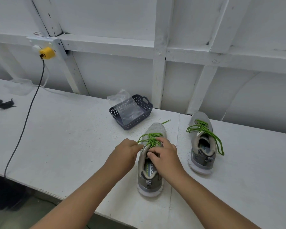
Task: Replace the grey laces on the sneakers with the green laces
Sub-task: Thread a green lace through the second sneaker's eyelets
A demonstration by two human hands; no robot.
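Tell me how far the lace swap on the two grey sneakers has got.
Done, it seems: the far grey mesh sneaker on the right carries a green cord lace, its loops lying loose.

In hand: the left hand and right hand both work the green lace on the near grey sneaker, apparently at the knot.

Left: finishing that tie. No grey laces show on either shoe.

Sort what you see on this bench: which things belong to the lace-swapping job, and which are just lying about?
Part of the job:
near sneaker, both hands on its green lace
left hand
right hand
far sneaker, green lace in

Lying about:
grey basket holding a clear bag
yellow plug, cable
dark laces, far left
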